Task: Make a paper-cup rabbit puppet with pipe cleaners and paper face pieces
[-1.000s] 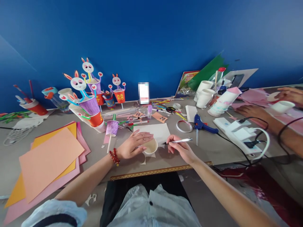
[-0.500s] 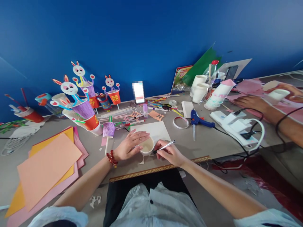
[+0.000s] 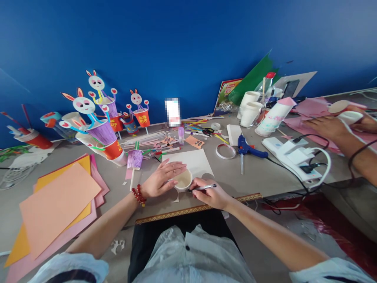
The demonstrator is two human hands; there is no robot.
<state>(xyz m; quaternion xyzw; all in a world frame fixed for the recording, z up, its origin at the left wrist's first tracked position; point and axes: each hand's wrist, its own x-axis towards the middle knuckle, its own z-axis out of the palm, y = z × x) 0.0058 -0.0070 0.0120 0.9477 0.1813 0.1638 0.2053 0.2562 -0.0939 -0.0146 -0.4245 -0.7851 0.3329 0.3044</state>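
Note:
A white paper cup (image 3: 183, 181) stands on a sheet of white paper (image 3: 200, 159) at the table's front, its open mouth facing up. My left hand (image 3: 163, 179), with a red bead bracelet at its wrist, holds the cup from the left; its fingers stretch across the far rim and the thumb lies nearer me. In my right hand (image 3: 210, 193), a pen (image 3: 208, 186) is pinched, its tip low against the cup's right side. Part of the cup's left side is hidden by my left hand. A cut paper scrap (image 3: 176, 197) lies just in front of the cup.
Rabbit-faced cup figures (image 3: 84, 105) and stacked coloured paper (image 3: 59, 208) occupy the left. Pens, straws and scissors (image 3: 208, 131) lie behind my hands. To the right are a tape roll (image 3: 225, 151), a blue glue gun (image 3: 250, 149), a power strip (image 3: 290, 161) and another person's hands (image 3: 326, 125).
The pen now leans lower, and its tip has shifted slightly left along the cup's base. My left hand stays on the cup. The view has turned slightly.

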